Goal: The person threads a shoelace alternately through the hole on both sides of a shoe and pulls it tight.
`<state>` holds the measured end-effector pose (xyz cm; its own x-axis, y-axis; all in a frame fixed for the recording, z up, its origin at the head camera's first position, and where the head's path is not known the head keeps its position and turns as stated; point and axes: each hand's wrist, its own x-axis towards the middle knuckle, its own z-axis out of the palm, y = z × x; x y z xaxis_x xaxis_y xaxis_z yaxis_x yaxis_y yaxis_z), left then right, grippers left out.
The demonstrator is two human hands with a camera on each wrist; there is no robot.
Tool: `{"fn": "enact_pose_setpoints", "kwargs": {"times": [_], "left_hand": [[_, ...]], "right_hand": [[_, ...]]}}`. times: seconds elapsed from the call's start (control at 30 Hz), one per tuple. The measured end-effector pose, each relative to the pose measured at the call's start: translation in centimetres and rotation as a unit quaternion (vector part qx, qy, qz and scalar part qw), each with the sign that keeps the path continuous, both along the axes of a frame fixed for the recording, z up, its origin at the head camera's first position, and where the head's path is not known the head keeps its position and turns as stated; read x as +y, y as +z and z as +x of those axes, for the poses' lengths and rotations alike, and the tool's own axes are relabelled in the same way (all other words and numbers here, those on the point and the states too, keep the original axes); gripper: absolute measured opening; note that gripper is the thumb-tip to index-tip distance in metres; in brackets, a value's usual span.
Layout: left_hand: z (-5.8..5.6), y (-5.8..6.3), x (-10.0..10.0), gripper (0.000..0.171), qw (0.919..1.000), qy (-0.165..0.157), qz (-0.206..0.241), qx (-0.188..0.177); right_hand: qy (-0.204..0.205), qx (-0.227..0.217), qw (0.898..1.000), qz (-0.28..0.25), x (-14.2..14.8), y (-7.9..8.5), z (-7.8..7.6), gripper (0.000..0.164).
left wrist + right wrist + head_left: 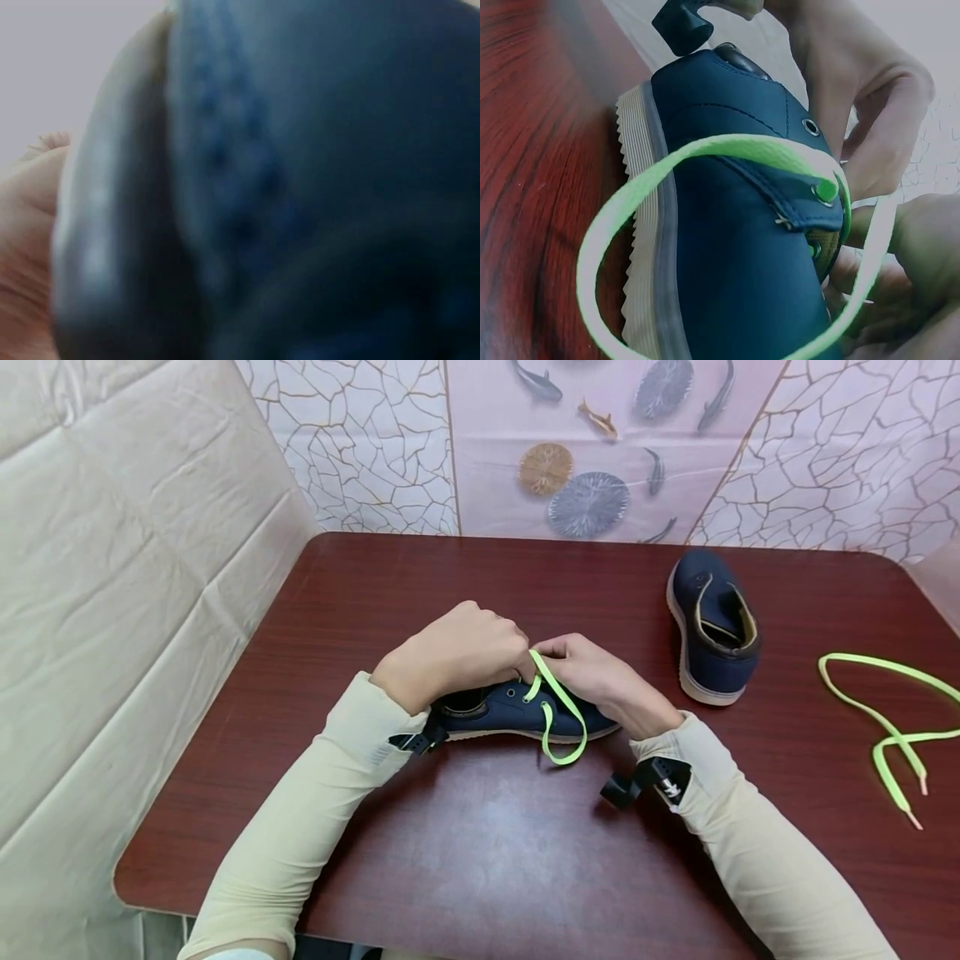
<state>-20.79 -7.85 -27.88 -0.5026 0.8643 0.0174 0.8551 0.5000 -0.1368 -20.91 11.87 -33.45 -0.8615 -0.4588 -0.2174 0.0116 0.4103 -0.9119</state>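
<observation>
A dark blue shoe [495, 710] lies across the middle of the table, toe to the right. A neon-yellow shoelace [604, 232] passes through its eyelets and hangs in a wide loop down the near side. My left hand [468, 647] bends over the shoe's opening, its finger and thumb tips meeting at the upper end of the loop. From the right, my right hand [600, 677] pinches the lace beside the left fingertips. The exact contact of the fingertips is partly hidden. The left wrist view is filled by the blurred shoe heel [120, 225].
Another dark blue shoe [720, 643], with no lace seen in it, stands farther back on the right. A loose neon-yellow shoelace [900, 735] lies curved near the right side of the brown table [480, 860]. White cloth hangs at the left.
</observation>
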Motion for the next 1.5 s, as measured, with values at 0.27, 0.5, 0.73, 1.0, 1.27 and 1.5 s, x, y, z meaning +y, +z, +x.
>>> {"fn": "enact_pose_setpoints", "kwargs": {"times": [0.27, 0.5, 0.73, 1.0, 1.27, 1.5], "left_hand": [[0.2, -0.1, 0.3, 0.038, 0.9981, -0.029, 0.026, 0.047], [-0.1, -0.4, -0.2, 0.028, 0.9962, -0.057, 0.06, 0.028], [-0.5, 0.1, -1.1, 0.009, 0.9885, -0.078, 0.126, -0.03], [0.0, 2.5, -2.3, 0.007, 0.957, -0.12, 0.261, -0.038], [0.2, 3.4, -3.1, 0.008, 0.9505, -0.111, 0.29, -0.019], [0.3, 3.8, -3.6, 0.008, 0.9523, -0.097, 0.289, 0.003]], "right_hand": [[-0.012, 0.014, 1.0, 0.011, 0.1, 0.2, 0.1, 0.02], [-0.032, 0.005, 0.999, -0.037, 0.2, -0.3, -0.1, 0.023], [-0.048, 0.005, 0.996, -0.073, 0.2, -0.6, 0.0, 0.016], [-0.057, 0.021, 0.997, -0.057, 0.1, -0.4, 0.1, 0.017], [-0.02, 0.028, 0.999, -0.002, 1.1, 0.2, -0.2, 0.033], [0.065, 0.054, 0.99, 0.11, 2.2, 2.7, 0.3, 0.038]]}}
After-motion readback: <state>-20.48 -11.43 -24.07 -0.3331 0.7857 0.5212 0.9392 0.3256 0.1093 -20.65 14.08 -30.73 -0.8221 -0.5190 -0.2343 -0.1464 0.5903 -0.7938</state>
